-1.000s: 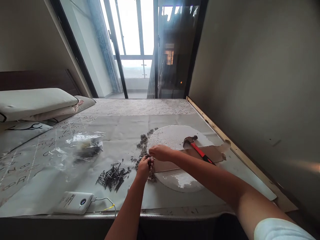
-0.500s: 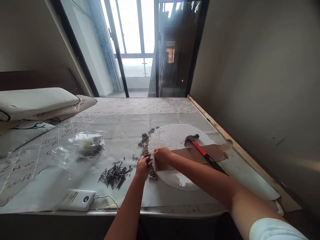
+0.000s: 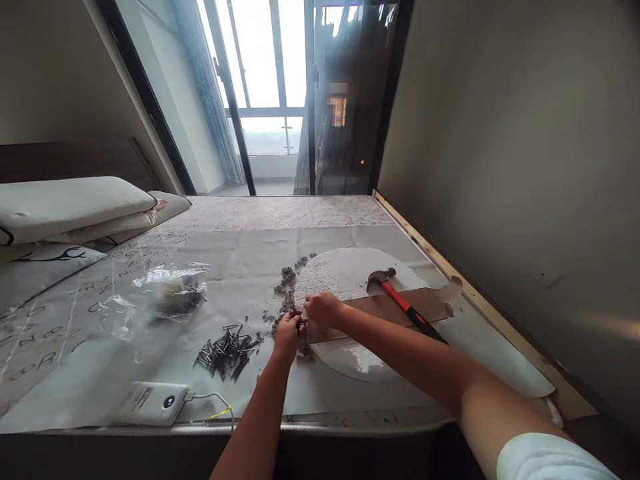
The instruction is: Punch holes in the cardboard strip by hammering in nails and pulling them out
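My left hand (image 3: pixel 287 335) and my right hand (image 3: pixel 323 309) meet at the left end of a brown wooden board (image 3: pixel 395 308) that lies across a white round foam slab (image 3: pixel 345 273). Both hands are closed in a pinch; a small dark thing, perhaps a nail, shows between them, too small to name. Grey crumbly lumps (image 3: pixel 287 287) lie along the slab's left rim, right by my fingers. A hammer (image 3: pixel 400 303) with a red and black handle rests on the board, to the right of my right hand.
A heap of dark nails (image 3: pixel 227 348) lies left of my hands. A crumpled clear plastic bag (image 3: pixel 167 297) sits further left, a white power bank (image 3: pixel 150 403) with a cable near the front edge. Pillows (image 3: pixel 70 207) are at the far left, a wall on the right.
The hands stay pinched together at the board's left end, shifting only slightly. The view wobbles a little.
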Demonstrator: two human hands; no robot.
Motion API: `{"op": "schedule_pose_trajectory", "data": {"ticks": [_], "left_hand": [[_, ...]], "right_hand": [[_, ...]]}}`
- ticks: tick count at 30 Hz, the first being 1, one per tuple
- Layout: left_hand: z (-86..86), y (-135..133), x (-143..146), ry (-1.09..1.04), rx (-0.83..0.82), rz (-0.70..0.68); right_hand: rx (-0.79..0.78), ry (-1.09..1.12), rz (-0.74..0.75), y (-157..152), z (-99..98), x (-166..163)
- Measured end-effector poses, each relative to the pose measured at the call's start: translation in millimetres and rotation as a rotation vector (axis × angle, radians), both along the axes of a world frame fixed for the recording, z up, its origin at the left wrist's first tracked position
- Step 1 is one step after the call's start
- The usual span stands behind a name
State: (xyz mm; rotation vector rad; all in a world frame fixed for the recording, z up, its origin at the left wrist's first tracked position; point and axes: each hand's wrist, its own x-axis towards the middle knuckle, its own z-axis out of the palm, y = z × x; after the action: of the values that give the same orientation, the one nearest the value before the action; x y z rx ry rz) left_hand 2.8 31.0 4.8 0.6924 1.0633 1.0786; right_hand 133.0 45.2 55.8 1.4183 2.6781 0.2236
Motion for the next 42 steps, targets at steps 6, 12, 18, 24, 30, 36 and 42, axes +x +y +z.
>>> {"op": "schedule_pose_trajectory", "data": {"ticks": [6,12,18,24,30,36,42], "left_hand": [[0.2,-0.2,-0.4,0.009,-0.016,0.002],[3.6,0.3,-1.3,0.0,-0.011,-0.028],[13.4,-3.5,-2.3,-0.123,0.01,-0.1],[12.7,-0.1,-19.2,-0.108,-0.042,-0.084],[-12.4,13.4,-51.0,0.423,-0.01,0.003],[-38.4,9.3,-71.3,0.682,-0.051,-0.088],[-38.1,-13.8,-80.6,0.801,0.018,-0.109]], "right_hand": [[-0.074,0.21,-0.05,4.5,10.2,4.6],[-0.094,0.425,-0.066,9.7,21.3,9.6],[-0.162,0.527,-0.056,4.7,15.7,-1.1],[-0.133,0.68,-0.115,-3.3,18.7,3.5],[-0.141,0.874,-0.107,-67.8,23.4,27.9],[-0.431,1.166,-0.246,-182.5,-6.3,38.8],[-0.899,1.501,-0.532,-258.0,-64.7,31.2]]}}
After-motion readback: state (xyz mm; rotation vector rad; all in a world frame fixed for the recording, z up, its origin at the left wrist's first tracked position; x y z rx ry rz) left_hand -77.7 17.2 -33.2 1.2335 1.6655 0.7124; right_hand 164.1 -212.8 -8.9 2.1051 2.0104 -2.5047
